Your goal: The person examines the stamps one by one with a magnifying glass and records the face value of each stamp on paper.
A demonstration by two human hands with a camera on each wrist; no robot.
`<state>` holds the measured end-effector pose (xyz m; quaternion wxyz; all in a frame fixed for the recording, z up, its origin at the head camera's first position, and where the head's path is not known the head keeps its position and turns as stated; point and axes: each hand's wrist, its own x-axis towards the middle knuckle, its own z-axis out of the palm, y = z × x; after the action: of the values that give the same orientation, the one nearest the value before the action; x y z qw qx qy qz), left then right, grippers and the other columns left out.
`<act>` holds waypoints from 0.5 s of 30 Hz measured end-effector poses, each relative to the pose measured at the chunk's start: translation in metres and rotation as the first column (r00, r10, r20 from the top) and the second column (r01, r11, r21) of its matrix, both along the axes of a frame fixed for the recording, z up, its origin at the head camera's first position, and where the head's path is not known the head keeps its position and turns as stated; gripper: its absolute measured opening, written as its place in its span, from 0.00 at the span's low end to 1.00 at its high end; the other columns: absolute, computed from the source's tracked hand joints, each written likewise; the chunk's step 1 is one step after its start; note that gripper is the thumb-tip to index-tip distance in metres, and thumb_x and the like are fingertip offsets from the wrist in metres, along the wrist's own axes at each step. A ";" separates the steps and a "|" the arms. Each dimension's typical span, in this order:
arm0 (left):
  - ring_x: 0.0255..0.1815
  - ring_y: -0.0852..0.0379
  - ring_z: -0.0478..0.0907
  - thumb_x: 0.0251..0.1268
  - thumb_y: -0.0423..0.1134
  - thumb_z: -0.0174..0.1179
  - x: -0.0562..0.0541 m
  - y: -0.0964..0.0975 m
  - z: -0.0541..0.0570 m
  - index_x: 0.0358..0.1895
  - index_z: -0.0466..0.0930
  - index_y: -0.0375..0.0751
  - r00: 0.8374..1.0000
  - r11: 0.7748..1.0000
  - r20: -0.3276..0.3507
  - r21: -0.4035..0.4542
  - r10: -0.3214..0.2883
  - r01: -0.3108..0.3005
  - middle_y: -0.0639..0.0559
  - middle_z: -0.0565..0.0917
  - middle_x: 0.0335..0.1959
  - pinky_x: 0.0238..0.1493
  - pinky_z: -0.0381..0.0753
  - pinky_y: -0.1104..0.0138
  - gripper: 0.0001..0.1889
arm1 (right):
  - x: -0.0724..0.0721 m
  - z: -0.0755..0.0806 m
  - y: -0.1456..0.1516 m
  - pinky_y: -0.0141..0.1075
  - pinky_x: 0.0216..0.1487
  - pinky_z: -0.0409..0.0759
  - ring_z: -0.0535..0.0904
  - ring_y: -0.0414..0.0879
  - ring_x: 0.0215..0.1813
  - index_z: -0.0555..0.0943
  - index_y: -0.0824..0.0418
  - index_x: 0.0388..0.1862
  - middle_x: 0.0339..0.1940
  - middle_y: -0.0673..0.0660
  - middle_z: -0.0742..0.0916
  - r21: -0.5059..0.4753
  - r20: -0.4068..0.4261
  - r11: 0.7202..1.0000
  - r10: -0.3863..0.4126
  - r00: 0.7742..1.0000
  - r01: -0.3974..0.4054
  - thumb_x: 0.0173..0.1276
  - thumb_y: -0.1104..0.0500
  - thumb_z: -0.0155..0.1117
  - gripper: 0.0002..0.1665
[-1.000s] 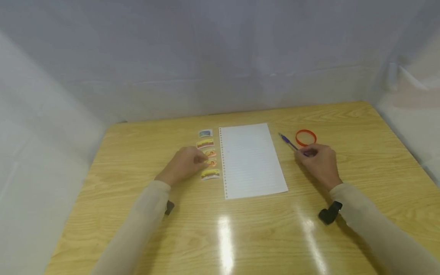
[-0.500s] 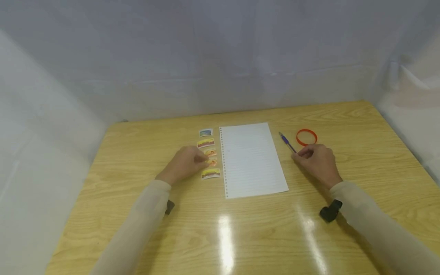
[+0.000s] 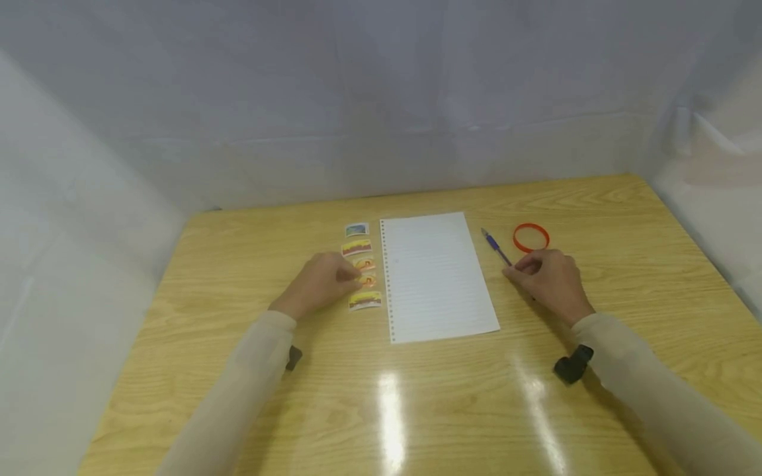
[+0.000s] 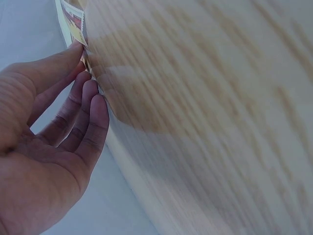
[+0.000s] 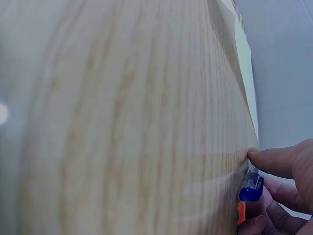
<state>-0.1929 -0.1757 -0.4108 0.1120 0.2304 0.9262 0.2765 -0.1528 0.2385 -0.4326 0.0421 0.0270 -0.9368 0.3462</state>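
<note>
Several small postage stamps lie in a column left of the sheet of loose-leaf paper point(image 3: 437, 277). My left hand point(image 3: 318, 281) rests its thumb and fingertips on two orange ones, the upper stamp point(image 3: 365, 263) and the lower stamp point(image 3: 368, 280), partly covering both. In the left wrist view the fingers are gently bent, and a stamp with a perforated edge point(image 4: 74, 22) shows beyond the thumb. Right of the paper, my right hand point(image 3: 553, 277) pinches a blue ballpoint pen point(image 3: 493, 242) near its rear end, tip pointing away. Its blue end point(image 5: 251, 192) shows between thumb and fingers.
A red ring-shaped band point(image 3: 532, 225) lies just beyond my right hand. A blue-green stamp point(image 3: 356, 229) is farthest up the column, and a yellow-and-red stamp point(image 3: 364, 301) nearest. Behind the wooden table point(image 3: 238, 251) hangs a pale sheet point(image 3: 381, 99).
My right hand has shifted slightly left, and the pen has turned a little steeper, away from the red band. My left hand stays at the two orange stamps.
</note>
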 end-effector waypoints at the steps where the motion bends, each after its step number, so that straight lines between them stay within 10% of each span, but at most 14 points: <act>1: 0.48 0.50 0.82 0.68 0.37 0.67 0.000 0.000 0.000 0.45 0.90 0.41 1.000 1.000 0.002 -0.001 0.002 -0.002 0.48 0.89 0.44 0.57 0.82 0.54 0.07 | 0.000 0.000 0.000 0.37 0.25 0.79 0.82 0.45 0.24 0.87 0.67 0.34 0.28 0.59 0.89 -0.002 0.007 1.000 0.000 1.000 0.000 0.64 0.53 0.76 0.17; 15: 0.52 0.47 0.84 0.68 0.38 0.67 0.000 0.000 0.000 0.49 0.88 0.38 0.999 1.000 0.031 0.000 0.025 -0.025 0.45 0.88 0.49 0.57 0.83 0.53 0.11 | -0.001 0.019 0.013 0.37 0.30 0.80 0.85 0.54 0.35 0.89 0.67 0.38 0.34 0.62 0.90 0.008 -0.037 0.999 -0.047 0.998 0.047 0.66 0.50 0.74 0.19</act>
<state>-0.1926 -0.1757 -0.4109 0.1227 0.2147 0.9271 0.2818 -0.1534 0.2517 -0.4141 0.0672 0.0114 -0.9378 0.3405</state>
